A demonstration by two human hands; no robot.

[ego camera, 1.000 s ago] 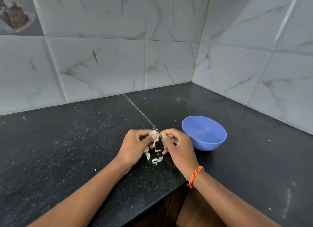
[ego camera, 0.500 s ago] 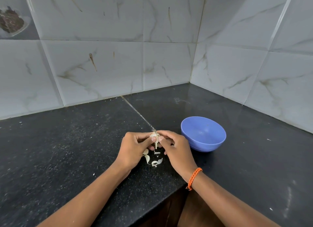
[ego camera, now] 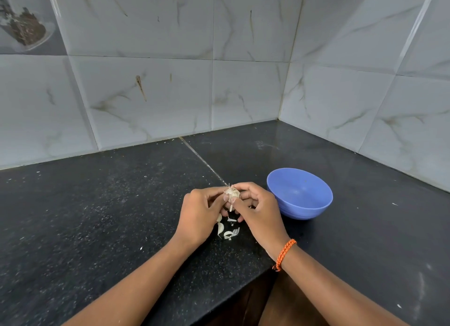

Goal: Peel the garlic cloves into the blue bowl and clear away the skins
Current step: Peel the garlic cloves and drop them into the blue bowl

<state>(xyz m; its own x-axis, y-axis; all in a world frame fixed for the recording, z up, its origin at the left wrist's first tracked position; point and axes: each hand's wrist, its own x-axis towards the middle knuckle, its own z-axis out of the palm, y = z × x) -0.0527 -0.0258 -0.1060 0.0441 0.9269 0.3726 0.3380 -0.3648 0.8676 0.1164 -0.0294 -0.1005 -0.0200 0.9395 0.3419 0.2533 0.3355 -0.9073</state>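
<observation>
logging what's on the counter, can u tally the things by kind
blue bowl: 1, looks empty
garlic: 1 piece, pinched between the left hand and right hand
loose skins on the black counter: about 4 bits, too small to count exactly
orange wristband: 1
total: about 7

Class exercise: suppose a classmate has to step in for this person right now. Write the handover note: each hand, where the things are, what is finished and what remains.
Left hand: grip on the garlic, thumb against it.
Right hand: pinching the same garlic from the other side, picking at its skin.
Blue bowl: on the black counter, just right of the hands; looks empty.
Skins: a few loose pieces on the counter below the hands.
Done: some skin is off.
Left: finish peeling, drop the cloves into the bowl, clear away the skins.
</observation>
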